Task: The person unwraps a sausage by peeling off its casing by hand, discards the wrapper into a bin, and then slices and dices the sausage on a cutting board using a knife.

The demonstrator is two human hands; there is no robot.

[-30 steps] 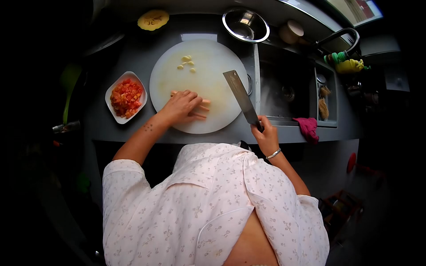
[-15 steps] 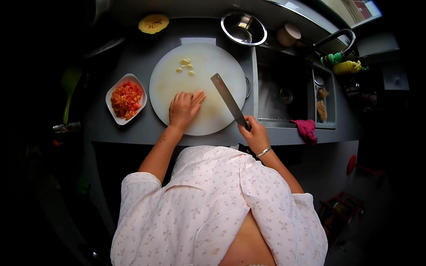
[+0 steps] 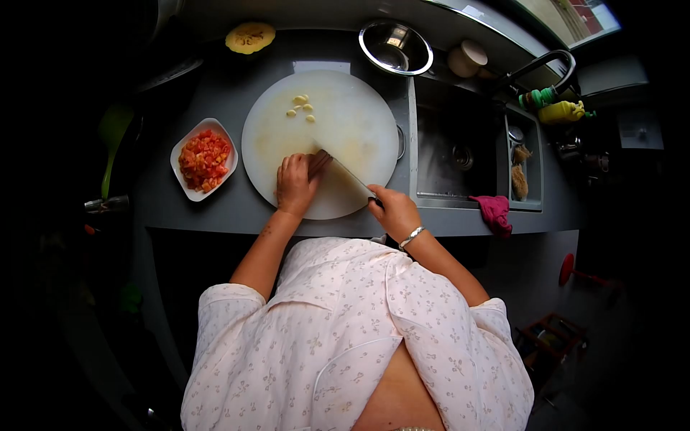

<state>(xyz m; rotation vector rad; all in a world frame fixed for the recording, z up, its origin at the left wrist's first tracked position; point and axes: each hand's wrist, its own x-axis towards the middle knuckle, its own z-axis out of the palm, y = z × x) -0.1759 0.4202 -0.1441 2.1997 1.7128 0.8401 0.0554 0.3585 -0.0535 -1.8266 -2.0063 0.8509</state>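
While the knife (image 3: 349, 174) is gripped by the right hand (image 3: 397, 212), the strips (image 3: 316, 164) are steadied by the left hand (image 3: 295, 185) on the round white cutting board (image 3: 277, 136). The fingers of the right hand are clamped around the dark handle, and the blade is directed diagonally across the board, away from the body and toward the left hand. The far part of the blade is set at the strips; whether contact is made cannot be told. The fingers of the left hand are held together, laid flat beside the strips; whether the strips are pinched cannot be told, as their near ends are covered. The strips are located slightly left of the board's centre. Pale cloves (image 3: 300, 105) are grouped on the far part of the board, apart from both hands. To the left of the board, chopped red pieces (image 3: 203, 159) are contained in a white dish (image 3: 192, 195). A metal bowl (image 3: 395, 57) is placed beyond the board, near the sink (image 3: 436, 136). A pink cloth (image 3: 494, 214) is draped over the near edge of the sink.
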